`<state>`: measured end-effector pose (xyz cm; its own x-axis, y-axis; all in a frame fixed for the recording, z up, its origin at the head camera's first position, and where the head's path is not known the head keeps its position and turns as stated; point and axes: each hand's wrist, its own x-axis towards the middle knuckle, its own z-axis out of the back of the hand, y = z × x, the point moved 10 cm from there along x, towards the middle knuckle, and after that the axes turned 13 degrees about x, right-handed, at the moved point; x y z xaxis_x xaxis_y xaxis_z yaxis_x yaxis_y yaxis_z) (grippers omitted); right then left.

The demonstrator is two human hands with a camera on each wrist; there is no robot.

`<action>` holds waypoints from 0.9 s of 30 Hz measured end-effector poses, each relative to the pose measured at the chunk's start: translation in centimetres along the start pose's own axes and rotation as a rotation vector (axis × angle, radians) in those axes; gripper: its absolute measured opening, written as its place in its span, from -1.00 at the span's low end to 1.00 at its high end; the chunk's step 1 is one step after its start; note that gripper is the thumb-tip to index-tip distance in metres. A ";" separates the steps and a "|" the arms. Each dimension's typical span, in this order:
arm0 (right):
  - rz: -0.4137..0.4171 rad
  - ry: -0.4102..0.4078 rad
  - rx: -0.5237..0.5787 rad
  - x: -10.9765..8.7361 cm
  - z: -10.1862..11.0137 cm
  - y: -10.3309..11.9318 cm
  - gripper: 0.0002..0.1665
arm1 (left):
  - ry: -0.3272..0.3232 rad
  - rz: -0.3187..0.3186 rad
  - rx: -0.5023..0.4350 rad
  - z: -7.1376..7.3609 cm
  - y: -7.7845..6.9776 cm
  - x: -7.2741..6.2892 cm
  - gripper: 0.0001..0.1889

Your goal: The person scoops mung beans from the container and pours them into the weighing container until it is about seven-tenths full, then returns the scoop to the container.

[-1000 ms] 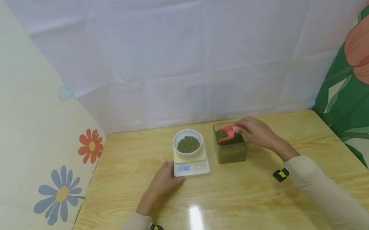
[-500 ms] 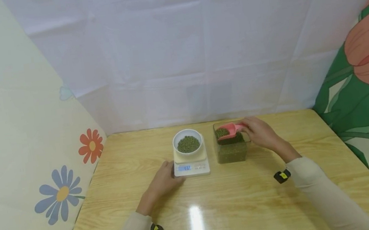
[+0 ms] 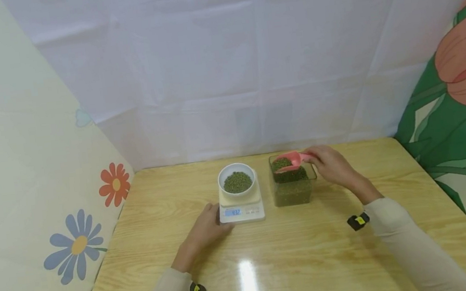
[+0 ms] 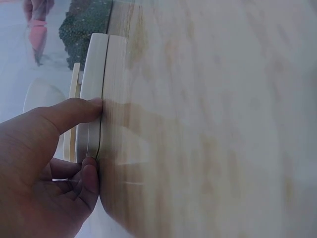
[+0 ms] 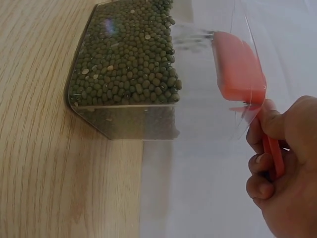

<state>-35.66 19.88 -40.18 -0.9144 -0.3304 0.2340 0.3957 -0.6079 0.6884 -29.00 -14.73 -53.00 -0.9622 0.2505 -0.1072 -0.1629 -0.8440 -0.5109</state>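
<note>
My right hand (image 3: 331, 165) grips the handle of a pink scoop (image 3: 293, 160), held over a clear plastic container (image 3: 293, 194) partly filled with green mung beans. In the right wrist view a blurred streak of mung beans (image 5: 195, 39) drops from the scoop's lip toward the heap. The thumb and curled fingers of my left hand (image 3: 205, 227) hold the left front corner of a white kitchen scale (image 3: 258, 212), its lit display reading about 432. On the scale's platform sits a white bowl (image 3: 226, 191) with mung beans (image 3: 237, 183) inside.
The scale and container stand side by side on a wood-grain table (image 3: 298, 254), near its back edge. A white cloth (image 3: 198, 72) hangs behind the table. Flower-printed panels (image 3: 79, 242) flank it on both sides.
My right hand has lifted the scoop slightly, drawn it to the right and tilted it over the container. My left hand, the scale and the bowl have stayed put.
</note>
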 end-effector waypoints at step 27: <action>-0.001 -0.024 0.019 -0.3 0.3 0.0 -0.64 | -0.009 -0.011 -0.001 0.1 -0.2 -0.1 -0.28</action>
<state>-35.42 20.21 -40.08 -0.9165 -0.3125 0.2497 0.3937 -0.5941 0.7014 -28.90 -14.61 -52.75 -0.9622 0.2556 -0.0936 -0.1735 -0.8409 -0.5126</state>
